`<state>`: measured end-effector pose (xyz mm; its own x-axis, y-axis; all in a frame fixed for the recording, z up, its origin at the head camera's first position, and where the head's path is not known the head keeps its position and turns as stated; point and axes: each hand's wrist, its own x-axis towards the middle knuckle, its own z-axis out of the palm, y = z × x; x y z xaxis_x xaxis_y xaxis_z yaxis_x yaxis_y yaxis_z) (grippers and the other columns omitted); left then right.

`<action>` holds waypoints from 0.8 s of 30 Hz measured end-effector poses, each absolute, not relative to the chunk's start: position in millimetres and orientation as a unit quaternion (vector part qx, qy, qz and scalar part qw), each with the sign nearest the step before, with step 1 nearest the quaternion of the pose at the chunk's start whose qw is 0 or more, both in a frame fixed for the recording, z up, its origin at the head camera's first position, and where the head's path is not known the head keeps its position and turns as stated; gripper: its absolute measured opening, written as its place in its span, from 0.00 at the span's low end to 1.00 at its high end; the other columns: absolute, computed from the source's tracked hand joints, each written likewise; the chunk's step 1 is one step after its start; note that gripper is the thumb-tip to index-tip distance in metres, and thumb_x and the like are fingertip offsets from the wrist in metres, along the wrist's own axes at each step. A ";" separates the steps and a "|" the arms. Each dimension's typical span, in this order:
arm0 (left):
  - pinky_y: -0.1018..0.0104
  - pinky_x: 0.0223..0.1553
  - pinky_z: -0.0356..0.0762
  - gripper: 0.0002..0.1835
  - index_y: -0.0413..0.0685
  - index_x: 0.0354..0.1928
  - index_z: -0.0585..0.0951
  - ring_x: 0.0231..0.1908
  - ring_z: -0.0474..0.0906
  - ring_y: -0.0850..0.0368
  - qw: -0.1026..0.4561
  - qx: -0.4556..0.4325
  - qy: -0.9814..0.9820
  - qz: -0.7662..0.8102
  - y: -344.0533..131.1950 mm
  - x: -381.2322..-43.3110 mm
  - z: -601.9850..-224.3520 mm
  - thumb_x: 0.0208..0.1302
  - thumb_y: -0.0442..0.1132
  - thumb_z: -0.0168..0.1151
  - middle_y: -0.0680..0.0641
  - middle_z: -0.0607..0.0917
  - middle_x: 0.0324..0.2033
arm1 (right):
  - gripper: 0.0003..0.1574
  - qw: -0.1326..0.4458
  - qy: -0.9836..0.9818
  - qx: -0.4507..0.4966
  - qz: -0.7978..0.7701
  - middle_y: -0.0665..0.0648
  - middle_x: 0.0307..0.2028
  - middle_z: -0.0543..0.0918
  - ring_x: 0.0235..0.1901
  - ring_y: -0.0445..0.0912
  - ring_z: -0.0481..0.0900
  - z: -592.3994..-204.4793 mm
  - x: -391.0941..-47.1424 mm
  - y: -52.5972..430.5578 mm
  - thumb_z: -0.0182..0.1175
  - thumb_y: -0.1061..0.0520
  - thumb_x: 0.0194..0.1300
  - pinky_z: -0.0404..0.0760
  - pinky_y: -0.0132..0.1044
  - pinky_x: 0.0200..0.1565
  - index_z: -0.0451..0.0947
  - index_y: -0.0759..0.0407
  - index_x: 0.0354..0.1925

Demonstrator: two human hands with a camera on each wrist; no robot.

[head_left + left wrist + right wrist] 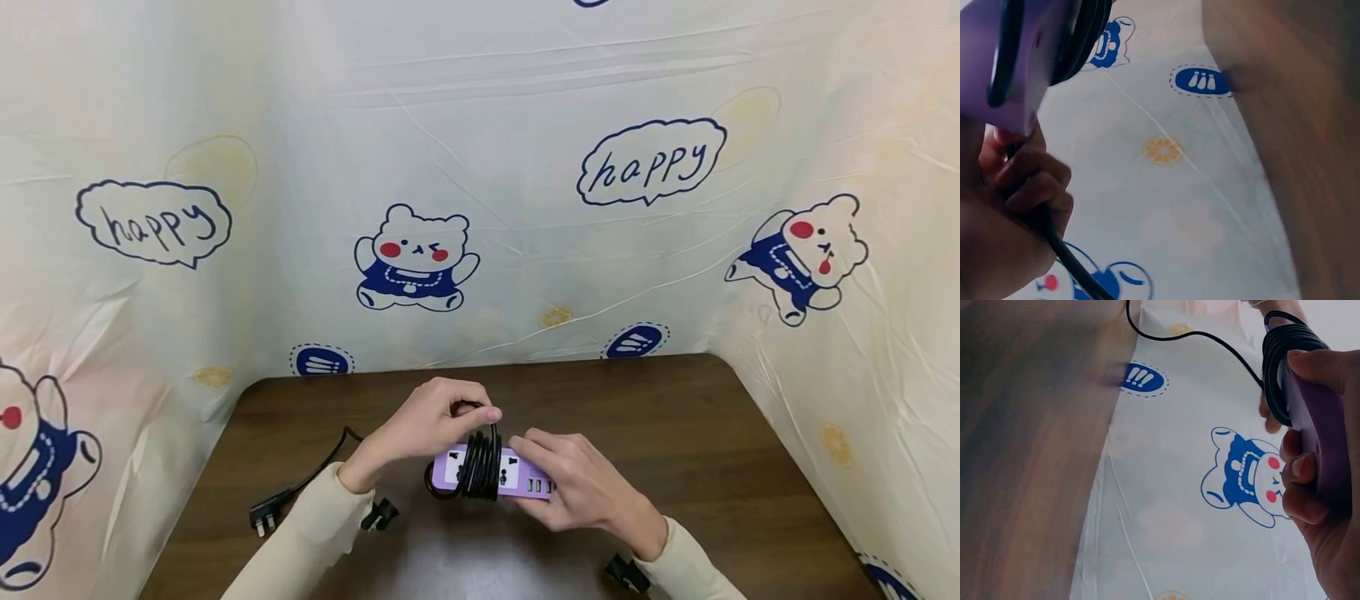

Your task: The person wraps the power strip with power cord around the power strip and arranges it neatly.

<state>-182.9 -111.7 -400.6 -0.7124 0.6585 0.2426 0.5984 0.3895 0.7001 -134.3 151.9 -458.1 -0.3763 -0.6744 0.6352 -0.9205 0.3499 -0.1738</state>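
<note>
A purple power strip (525, 483) with white socket faces and several USB ports is held above the table, its black cord (480, 471) wound in several turns round its middle. My right hand (581, 483) grips the strip's right end, thumb on the near side in the right wrist view. At the strip's left end, my left hand (435, 421) pinches the cord just above the coils. In the left wrist view the cord (1069, 265) runs out from the curled fingers (1038, 181). The cord's loose end leads left to a black plug (266, 512) lying on the table.
A dark brown wooden table (697, 450) lies under both hands. A pale curtain (525, 283) printed with bears and "happy" bubbles hangs behind it and along both sides. Small black devices (380, 514) sit at the wrists.
</note>
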 end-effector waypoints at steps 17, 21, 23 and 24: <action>0.71 0.34 0.70 0.14 0.43 0.40 0.81 0.29 0.71 0.64 0.281 0.336 0.695 0.571 -104.5 -206.5 -437.4 0.79 0.47 0.62 0.56 0.77 0.27 | 0.32 0.270 -0.721 0.552 0.318 0.52 0.39 0.83 0.30 0.34 0.76 -455.3 -140.0 149.2 0.72 0.48 0.63 0.74 0.18 0.32 0.79 0.65 0.58; 0.72 0.34 0.71 0.13 0.48 0.40 0.79 0.30 0.72 0.64 0.326 0.311 0.652 0.610 -97.8 -205.0 -454.0 0.82 0.49 0.58 0.56 0.76 0.28 | 0.31 0.271 -0.708 0.552 0.347 0.53 0.37 0.82 0.29 0.34 0.76 -459.1 -141.0 151.7 0.73 0.49 0.63 0.74 0.17 0.32 0.79 0.67 0.57; 0.72 0.34 0.72 0.13 0.51 0.40 0.79 0.32 0.73 0.64 0.348 0.311 0.617 0.634 -93.6 -204.5 -463.4 0.83 0.49 0.54 0.57 0.77 0.30 | 0.31 0.271 -0.702 0.553 0.358 0.53 0.36 0.82 0.28 0.34 0.75 -460.4 -141.6 152.6 0.73 0.49 0.63 0.73 0.17 0.32 0.79 0.67 0.57; 0.73 0.34 0.73 0.13 0.52 0.39 0.79 0.32 0.74 0.64 0.361 0.312 0.596 0.646 -91.8 -204.3 -468.2 0.84 0.49 0.53 0.57 0.78 0.30 | 0.31 0.269 -0.700 0.553 0.363 0.52 0.36 0.82 0.28 0.34 0.75 -461.0 -141.9 153.0 0.73 0.49 0.63 0.73 0.17 0.31 0.79 0.67 0.57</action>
<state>-204.3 -91.8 -468.2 -0.5451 0.8380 -0.0269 -0.0946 -0.0296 0.9951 -141.9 153.0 -461.0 -0.2432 -0.5791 0.7781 -0.9697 0.1254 -0.2098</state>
